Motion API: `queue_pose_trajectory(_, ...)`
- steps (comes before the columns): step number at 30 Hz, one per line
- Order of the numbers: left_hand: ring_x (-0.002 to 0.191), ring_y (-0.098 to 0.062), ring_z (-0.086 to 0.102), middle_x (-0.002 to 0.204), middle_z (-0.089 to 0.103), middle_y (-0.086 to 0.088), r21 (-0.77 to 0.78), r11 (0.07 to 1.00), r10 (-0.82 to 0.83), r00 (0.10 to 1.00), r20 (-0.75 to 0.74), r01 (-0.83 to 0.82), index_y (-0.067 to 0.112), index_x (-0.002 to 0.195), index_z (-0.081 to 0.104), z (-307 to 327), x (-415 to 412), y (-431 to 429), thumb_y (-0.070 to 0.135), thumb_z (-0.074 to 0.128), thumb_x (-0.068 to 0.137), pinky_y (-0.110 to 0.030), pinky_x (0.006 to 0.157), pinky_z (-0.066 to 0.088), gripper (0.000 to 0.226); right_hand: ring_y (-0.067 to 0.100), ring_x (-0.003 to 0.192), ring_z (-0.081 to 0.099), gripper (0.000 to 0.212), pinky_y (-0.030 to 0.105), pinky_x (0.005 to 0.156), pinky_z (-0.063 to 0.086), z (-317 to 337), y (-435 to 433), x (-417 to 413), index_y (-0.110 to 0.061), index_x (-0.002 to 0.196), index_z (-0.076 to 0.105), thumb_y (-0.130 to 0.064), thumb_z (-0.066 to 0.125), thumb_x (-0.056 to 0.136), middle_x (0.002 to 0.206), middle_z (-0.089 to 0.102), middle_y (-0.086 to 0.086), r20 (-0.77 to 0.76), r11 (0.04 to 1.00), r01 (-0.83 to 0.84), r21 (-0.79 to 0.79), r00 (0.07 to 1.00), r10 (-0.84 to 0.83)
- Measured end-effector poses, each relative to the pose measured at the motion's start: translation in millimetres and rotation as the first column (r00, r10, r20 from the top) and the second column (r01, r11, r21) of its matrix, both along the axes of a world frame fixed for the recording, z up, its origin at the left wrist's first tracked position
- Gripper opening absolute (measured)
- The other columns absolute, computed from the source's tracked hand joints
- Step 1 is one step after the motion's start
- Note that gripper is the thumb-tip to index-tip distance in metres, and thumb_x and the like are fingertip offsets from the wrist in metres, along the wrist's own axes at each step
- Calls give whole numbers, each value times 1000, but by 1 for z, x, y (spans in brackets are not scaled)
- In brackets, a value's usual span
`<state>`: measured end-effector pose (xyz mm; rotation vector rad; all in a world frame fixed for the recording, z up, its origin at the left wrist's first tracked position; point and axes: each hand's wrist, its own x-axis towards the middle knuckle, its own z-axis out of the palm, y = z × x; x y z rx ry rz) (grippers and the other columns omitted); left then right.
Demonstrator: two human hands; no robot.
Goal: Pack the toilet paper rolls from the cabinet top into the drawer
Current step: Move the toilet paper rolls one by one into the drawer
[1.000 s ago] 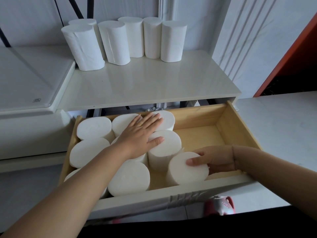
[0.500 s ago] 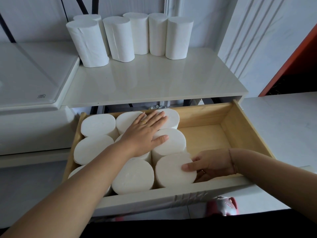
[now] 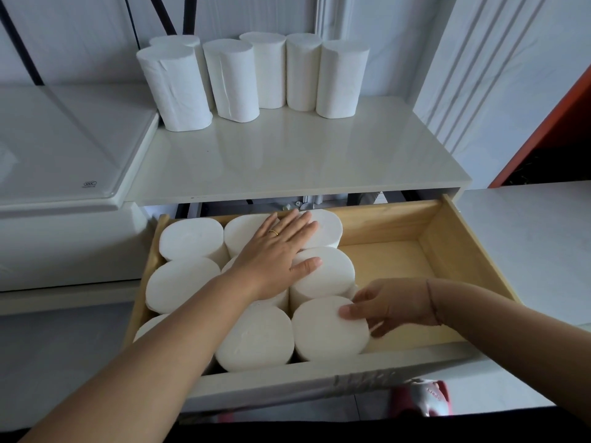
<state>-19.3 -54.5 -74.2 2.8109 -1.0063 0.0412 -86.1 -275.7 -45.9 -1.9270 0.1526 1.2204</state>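
Several white toilet paper rolls stand upright at the back of the cream cabinet top. Below it the wooden drawer is pulled out, and its left half is packed with several upright rolls. My left hand lies flat on the tops of the middle rolls, fingers spread. My right hand is at the right side of the front-right roll. Its thumb tip touches the roll's top edge and its fingers are loose beside it.
The drawer's right half shows bare wooden bottom. A white lidded unit adjoins the cabinet on the left. A white surface and an orange panel are on the right. A red-and-white slipper is on the floor below the drawer front.
My right hand has slid the front-right roll leftward until it sits against its neighbours, and its grip has loosened. My left hand has stayed flat on the rolls.
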Motion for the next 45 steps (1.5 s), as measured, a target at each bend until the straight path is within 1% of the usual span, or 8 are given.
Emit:
queue_pose_trajectory(2, 140, -4, -19, 157, -7, 9, -9, 999, 33, 997, 67, -32, 26, 149, 1, 3, 2, 2, 69, 8, 88, -30, 113, -16, 75, 18, 79, 57, 48, 32, 75, 49, 10, 0, 14, 0, 102, 64, -46, 58, 90, 89, 63, 5, 299, 971, -37, -235, 948, 109)
queue_pose_trajectory(4, 142, -8, -16, 158, -5, 6, -31, 995, 97, 990, 104, -94, 24, 149, 1, 8, 6, 7, 65, 11, 90, -32, 114, -14, 73, 17, 66, 46, 49, 27, 63, 37, 17, -1, 30, 4, 93, 61, -45, 60, 88, 79, 54, 2, 575, 932, 113, -345, 810, 115)
queue_pose_trajectory(7, 143, -10, -15, 158, -6, 6, -71, 975, 219, 969, 110, -212, 24, 149, -2, 14, 16, 19, 64, 1, 85, -35, 115, -12, 76, 4, 64, 42, 27, 18, 56, 30, 28, 9, 48, -17, 90, 53, -41, 65, 84, 80, 49, -7, 818, 904, 366, -220, 574, -33)
queue_pose_trajectory(13, 143, -12, -14, 158, -6, 3, -220, 841, 516, 855, 51, -495, 22, 150, 1, 23, 36, 53, 59, 12, 91, -32, 112, -15, 71, 4, 71, 49, 23, 0, 62, 36, 35, 67, 104, -19, 92, 52, -26, 70, 82, 95, 54, 0, 923, 936, 346, 70, 333, -192)
queue_pose_trajectory(21, 145, -17, -9, 159, 1, -1, -301, 684, 695, 719, -8, -665, 18, 150, 7, 29, 45, 89, 49, 21, 96, -38, 115, -8, 63, 11, 102, 52, 52, 20, 88, 42, 47, 173, 196, -11, 123, 49, -35, 71, 82, 120, 51, 2, 911, 955, 183, 232, 303, -280)
queue_pose_trajectory(30, 145, -18, -3, 158, 8, 1, -261, 670, 726, 687, 32, -695, 19, 150, 10, 19, 44, 79, 57, 6, 92, -39, 115, -9, 70, 18, 133, 39, 87, 25, 108, 33, 53, 245, 289, -11, 145, 27, -38, 76, 78, 147, 35, 5, 845, 940, 153, 304, 413, -340)
queue_pose_trajectory(34, 145, -19, -3, 158, 9, 0, -278, 657, 735, 678, 26, -701, 19, 150, 12, 20, 44, 76, 57, 4, 87, -39, 115, -11, 74, 20, 136, 34, 95, 36, 114, 31, 48, 258, 312, -11, 146, 24, -39, 78, 74, 147, 33, 5, 842, 932, 177, 316, 400, -362)
queue_pose_trajectory(45, 145, -18, -8, 159, 4, 1, -278, 656, 736, 677, 30, -701, 20, 150, 9, 22, 43, 74, 55, 6, 90, -36, 112, -18, 69, 20, 127, 41, 96, 37, 109, 35, 40, 268, 345, -16, 140, 28, -43, 83, 65, 140, 38, 3, 782, 886, 223, 406, 417, -463)
